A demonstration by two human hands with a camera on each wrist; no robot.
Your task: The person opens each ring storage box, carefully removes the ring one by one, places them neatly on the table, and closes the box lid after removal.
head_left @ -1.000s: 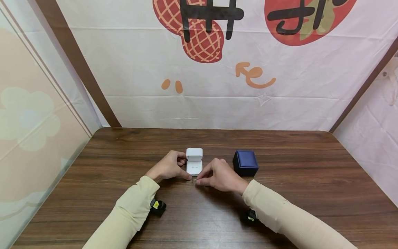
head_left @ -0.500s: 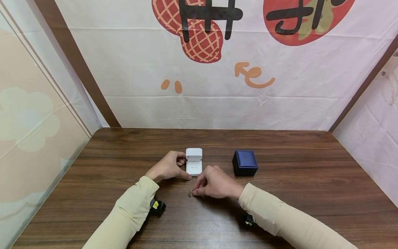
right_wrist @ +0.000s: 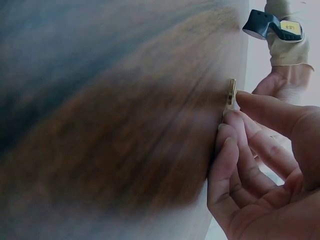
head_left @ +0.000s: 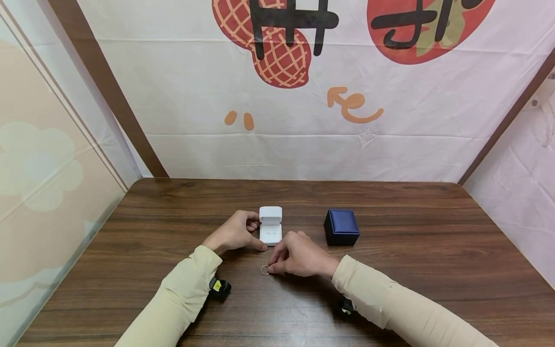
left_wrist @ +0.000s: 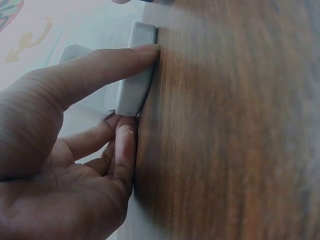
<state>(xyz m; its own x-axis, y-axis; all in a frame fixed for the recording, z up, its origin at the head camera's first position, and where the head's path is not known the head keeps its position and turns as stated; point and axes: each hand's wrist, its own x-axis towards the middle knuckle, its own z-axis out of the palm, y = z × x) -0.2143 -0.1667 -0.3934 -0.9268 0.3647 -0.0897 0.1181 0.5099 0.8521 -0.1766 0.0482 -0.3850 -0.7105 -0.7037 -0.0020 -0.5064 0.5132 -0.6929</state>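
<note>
A white ring box (head_left: 270,235) stands with its lid raised on the wooden table, a slotted pad inside. My left hand (head_left: 236,232) holds it from the left, the thumb across its front, as the left wrist view also shows along the box wall (left_wrist: 137,87). Just in front of the box, my right hand (head_left: 302,255) has its thumb and finger at the right edge of a gold ring (head_left: 264,271). The right wrist view shows the ring (right_wrist: 231,91) low at the tabletop, between thumb tip and fingertips. My other right fingers are curled under.
A dark blue box (head_left: 342,227) with its lid down stands to the right of the white box. The brown table (head_left: 130,289) reaches back to a printed cloth wall (head_left: 195,154). Each wrist carries a small black camera, such as the left wrist camera (head_left: 220,288).
My right hand has moved toward me, away from the white box, with the ring. The ring has tipped from a steeper angle to nearly flat. My left hand stays on the box.
</note>
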